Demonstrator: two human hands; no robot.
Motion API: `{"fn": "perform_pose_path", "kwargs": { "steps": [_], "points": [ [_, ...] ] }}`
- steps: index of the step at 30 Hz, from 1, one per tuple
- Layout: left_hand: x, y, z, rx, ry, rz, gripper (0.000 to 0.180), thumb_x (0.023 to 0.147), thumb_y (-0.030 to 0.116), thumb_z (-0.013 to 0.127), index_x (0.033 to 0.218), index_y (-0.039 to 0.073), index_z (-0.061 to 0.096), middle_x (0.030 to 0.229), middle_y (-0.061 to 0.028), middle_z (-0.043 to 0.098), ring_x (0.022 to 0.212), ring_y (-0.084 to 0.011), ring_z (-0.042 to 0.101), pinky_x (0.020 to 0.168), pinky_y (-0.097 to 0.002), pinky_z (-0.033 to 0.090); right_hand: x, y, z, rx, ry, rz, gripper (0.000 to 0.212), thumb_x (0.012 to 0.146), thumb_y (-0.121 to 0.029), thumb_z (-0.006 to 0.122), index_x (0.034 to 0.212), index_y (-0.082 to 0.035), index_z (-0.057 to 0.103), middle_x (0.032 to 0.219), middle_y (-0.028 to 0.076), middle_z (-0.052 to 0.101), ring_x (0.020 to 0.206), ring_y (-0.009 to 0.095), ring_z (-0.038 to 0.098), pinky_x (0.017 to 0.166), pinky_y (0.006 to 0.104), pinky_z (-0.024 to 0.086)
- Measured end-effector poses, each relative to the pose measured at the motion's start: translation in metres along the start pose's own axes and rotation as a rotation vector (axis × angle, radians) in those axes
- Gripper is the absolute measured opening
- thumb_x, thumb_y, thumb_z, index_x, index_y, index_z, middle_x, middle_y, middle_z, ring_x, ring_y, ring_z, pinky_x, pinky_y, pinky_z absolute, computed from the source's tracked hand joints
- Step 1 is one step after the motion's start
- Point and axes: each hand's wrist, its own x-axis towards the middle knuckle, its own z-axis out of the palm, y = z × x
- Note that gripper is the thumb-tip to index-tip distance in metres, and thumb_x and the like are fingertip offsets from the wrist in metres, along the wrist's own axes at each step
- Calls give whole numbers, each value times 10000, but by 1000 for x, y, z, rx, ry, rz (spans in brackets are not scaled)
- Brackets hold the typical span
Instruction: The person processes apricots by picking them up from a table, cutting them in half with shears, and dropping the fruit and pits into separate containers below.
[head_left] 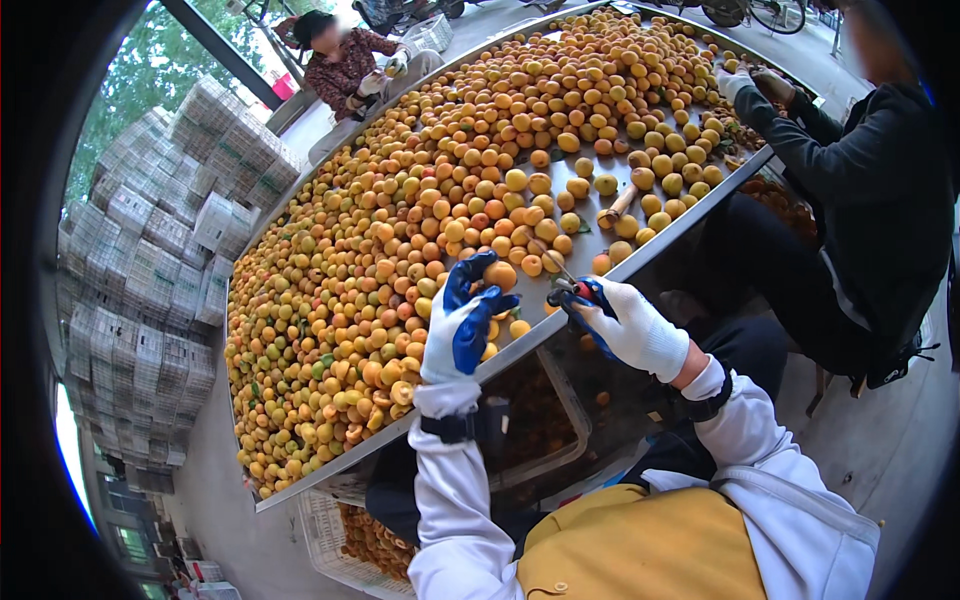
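My left hand, in a white glove with blue-coated fingers, is curled at the near edge of the table. An orange-yellow apricot sits between its fingertips and thumb. Just to the right, my right hand, gloved the same way, is closed on a small knife with a red and black handle. Its thin blade points up and left over the fruit. Whole apricots cover most of the metal table. Some opened apricot halves lie left of my left hand.
A wooden-handled tool lies among the fruit. Below the table edge stand a crate and a white crate of dark orange pieces. Co-workers sit at the far left and right. Stacked crates rise at the left.
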Motion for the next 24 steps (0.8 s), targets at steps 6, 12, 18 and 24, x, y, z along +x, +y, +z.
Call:
{"fn": "perform_pose_path", "kwargs": {
  "steps": [6, 12, 18, 24],
  "points": [
    [-54, 18, 11, -476, -35, 118, 479, 968, 43, 595, 1425, -29, 468, 1328, -205, 583, 1138, -280, 649, 957, -414, 577, -11, -16, 28, 83, -124, -82, 130, 971, -115, 623, 1007, 11, 621, 804, 216, 630, 718, 381, 596, 673, 396, 475],
    [-69, 21, 5, -442, -51, 132, 473, 976, 64, 594, 1420, -44, 469, 1323, -230, 582, 1127, -287, 656, 968, -412, 571, -14, -21, 38, -16, -196, -179, 133, 958, -120, 633, 984, 10, 620, 849, 236, 631, 794, 437, 616, 684, 429, 482],
    [-77, 24, 14, -346, -11, 124, 425, 977, 52, 582, 1381, -58, 504, 1300, -195, 606, 1112, -249, 655, 980, -381, 550, -17, -26, 36, -54, -210, -165, 118, 954, -112, 632, 971, 5, 623, 858, 236, 630, 829, 449, 619, 690, 452, 482],
    [-80, 26, 27, -87, 103, 197, 391, 960, 15, 590, 1342, -53, 544, 1251, -151, 642, 1097, -205, 645, 982, -348, 529, -21, -27, 39, -67, -240, -163, 112, 957, -114, 619, 985, -5, 620, 856, 241, 625, 842, 457, 617, 697, 472, 482]
  ]
}}
